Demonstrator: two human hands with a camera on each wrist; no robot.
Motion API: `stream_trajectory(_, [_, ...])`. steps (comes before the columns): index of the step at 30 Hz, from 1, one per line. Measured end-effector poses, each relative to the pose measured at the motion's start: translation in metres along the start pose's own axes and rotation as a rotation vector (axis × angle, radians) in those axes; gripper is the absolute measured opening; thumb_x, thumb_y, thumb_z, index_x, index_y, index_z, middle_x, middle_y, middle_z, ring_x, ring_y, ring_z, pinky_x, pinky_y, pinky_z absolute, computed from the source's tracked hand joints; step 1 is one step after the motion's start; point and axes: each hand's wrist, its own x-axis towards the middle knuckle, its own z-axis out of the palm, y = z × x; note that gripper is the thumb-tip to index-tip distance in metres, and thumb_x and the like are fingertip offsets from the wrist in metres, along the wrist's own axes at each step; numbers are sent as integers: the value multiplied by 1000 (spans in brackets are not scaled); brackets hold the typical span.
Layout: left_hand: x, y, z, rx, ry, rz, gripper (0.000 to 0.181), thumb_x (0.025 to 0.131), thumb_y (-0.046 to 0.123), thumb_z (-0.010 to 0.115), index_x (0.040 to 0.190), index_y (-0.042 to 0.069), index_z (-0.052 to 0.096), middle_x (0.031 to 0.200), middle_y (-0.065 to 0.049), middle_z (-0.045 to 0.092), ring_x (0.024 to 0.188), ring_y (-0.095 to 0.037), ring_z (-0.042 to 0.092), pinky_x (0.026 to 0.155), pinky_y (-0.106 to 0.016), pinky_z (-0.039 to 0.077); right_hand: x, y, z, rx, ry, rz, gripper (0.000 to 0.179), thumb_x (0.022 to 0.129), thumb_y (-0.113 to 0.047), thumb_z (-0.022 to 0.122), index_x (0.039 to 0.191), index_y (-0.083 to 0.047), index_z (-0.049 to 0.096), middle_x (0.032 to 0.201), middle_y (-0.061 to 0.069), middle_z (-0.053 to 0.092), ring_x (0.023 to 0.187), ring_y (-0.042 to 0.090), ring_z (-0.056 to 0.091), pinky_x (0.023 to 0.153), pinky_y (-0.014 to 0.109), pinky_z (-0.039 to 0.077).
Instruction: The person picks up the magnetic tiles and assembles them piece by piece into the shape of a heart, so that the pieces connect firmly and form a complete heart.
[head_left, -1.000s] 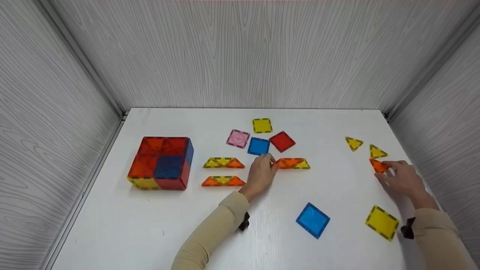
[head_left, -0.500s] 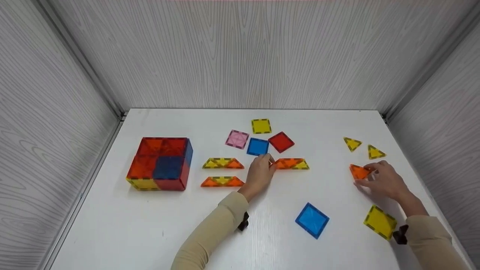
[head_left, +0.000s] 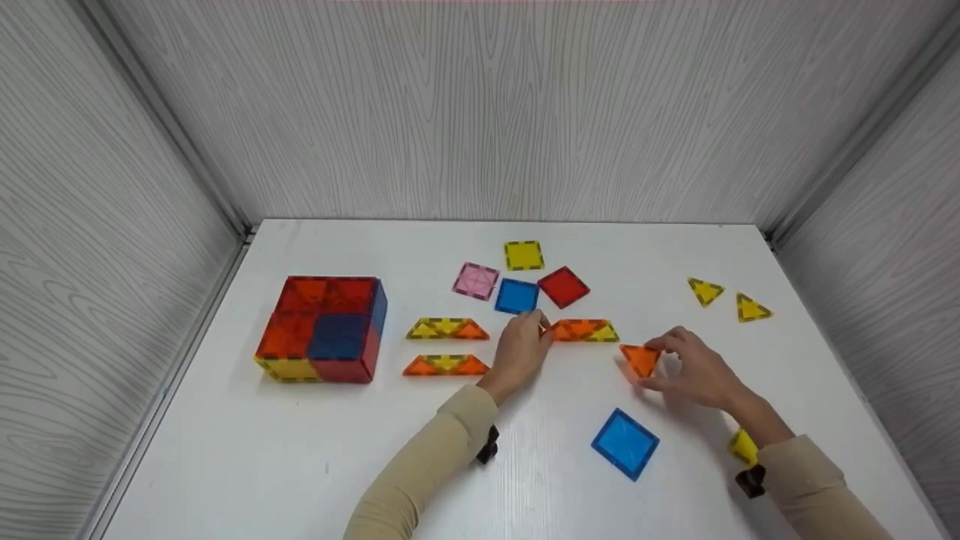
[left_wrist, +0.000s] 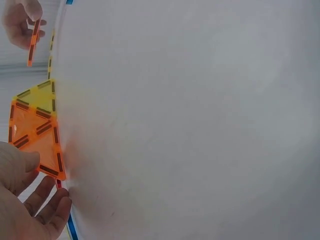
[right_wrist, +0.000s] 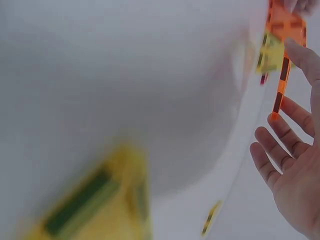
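My left hand [head_left: 517, 349] holds the left end of a standing strip of magnetic triangle tiles [head_left: 583, 331], two orange and one yellow. In the left wrist view its thumb overlaps the orange end of that strip [left_wrist: 32, 122]. To the right, my right hand [head_left: 696, 369] pinches a single orange triangle magnetic tile [head_left: 641, 360] between thumb and fingers, point downward. That tile [right_wrist: 281, 87] appears edge-on in the right wrist view. A gap separates it from the strip's yellow end.
Left stands a box of magnetic tiles [head_left: 330, 326]. Two more strips [head_left: 447, 328] stand beside it. Small squares, pink [head_left: 476, 280], yellow [head_left: 523, 255], blue [head_left: 517, 295] and red [head_left: 564, 286], lie behind. A blue square [head_left: 625, 444] lies in front, yellow triangles [head_left: 705, 291] at right.
My right hand has carried the orange triangle tile leftward, away from the yellow triangles and toward the strip. My left hand has stayed at the strip. The right sleeve now covers much of a yellow square.
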Motion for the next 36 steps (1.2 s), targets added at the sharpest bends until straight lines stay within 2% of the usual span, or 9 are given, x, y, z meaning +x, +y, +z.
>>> stream_trajectory(6, [1, 0, 2, 14, -1, 1, 12, 105, 21, 67, 114, 14, 66, 104, -3, 68, 98, -17, 61, 88, -26, 56, 9, -36, 28, -41, -40, -54, 62, 82, -53, 87, 132, -19, 71, 123, 7, 62, 112, 24, 59, 94, 46, 61])
stream_trajectory(9, [1, -1, 2, 26, 2, 14, 11, 105, 20, 66, 113, 13, 66, 105, -4, 69, 98, -18, 61, 89, -27, 56, 15, -51, 40, -59, -70, -76, 64, 81, -56, 88, 132, -20, 71, 126, 6, 63, 114, 23, 60, 96, 46, 61])
stream_trajectory(13, [1, -1, 2, 48, 2, 21, 11, 105, 20, 67, 113, 12, 66, 105, -4, 69, 98, -19, 62, 89, -28, 56, 21, -65, 52, -70, -102, -116, 67, 80, -57, 88, 133, -20, 70, 130, 8, 63, 114, 22, 61, 98, 45, 61])
stream_trajectory(17, [0, 0, 2, 55, 6, 16, 12, 105, 21, 67, 113, 13, 66, 104, -4, 69, 97, -19, 62, 88, -28, 57, 25, -74, 61, -79, -110, -169, 66, 80, -55, 88, 132, -19, 71, 127, 7, 64, 109, 19, 60, 93, 41, 61])
stream_trajectory(22, [0, -1, 1, 68, 23, 37, 13, 104, 22, 67, 113, 12, 67, 104, -5, 70, 96, -19, 63, 86, -27, 56, 28, -79, 66, -152, -90, -242, 61, 81, -56, 87, 128, -20, 72, 118, 1, 64, 105, 14, 57, 86, 33, 58])
stream_trajectory(26, [0, -1, 0, 85, 23, 34, 13, 105, 21, 67, 113, 12, 66, 104, -5, 69, 95, -19, 63, 85, -27, 56, 28, -81, 66, -169, -89, -265, 62, 81, -58, 86, 129, -21, 72, 116, 0, 64, 104, 13, 56, 84, 31, 56])
stream_trajectory(31, [-2, 0, -1, 66, 24, 5, 19, 105, 23, 67, 119, 11, 65, 110, -6, 68, 99, -19, 63, 88, -27, 57, 28, -79, 63, -165, -104, -262, 70, 81, -62, 83, 137, -23, 68, 127, 4, 64, 114, 19, 60, 94, 41, 61])
stream_trajectory(36, [-14, 4, -2, 62, 4, -8, 28, 105, 27, 67, 126, 9, 61, 115, -8, 66, 102, -20, 63, 92, -28, 58, 19, -63, 48, -188, -84, -218, 70, 83, -58, 85, 139, -21, 67, 134, 8, 66, 120, 25, 63, 99, 49, 61])
